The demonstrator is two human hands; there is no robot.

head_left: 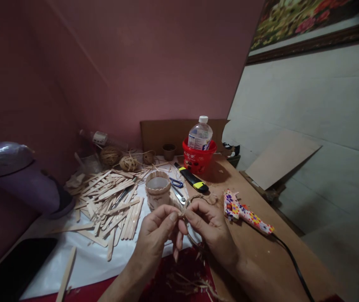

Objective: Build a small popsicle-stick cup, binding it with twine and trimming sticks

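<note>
My left hand [159,228] and my right hand [211,228] meet at the near edge of the table, each pinching a piece of jute twine [202,196] between thumb and fingertips. The twine curves in a loop behind and below my right hand; where it is gripped, fingers hide most of it. Just beyond my left hand stands a small round cup [158,199] with a scalloped wooden rim. Scissors with blue handles [177,183] lie behind my fingertips, blades partly hidden. Close by rests a black and yellow utility knife [193,179].
Wooden craft sticks [113,193] lie heaped on a white sheet [85,268] at left. Behind them sit twine balls [129,163]. A red bucket [198,163] holds a plastic bottle [200,136]. A flower-patterned glue gun [248,216] with a black cord lies right; a dark slab [19,268] lies near left.
</note>
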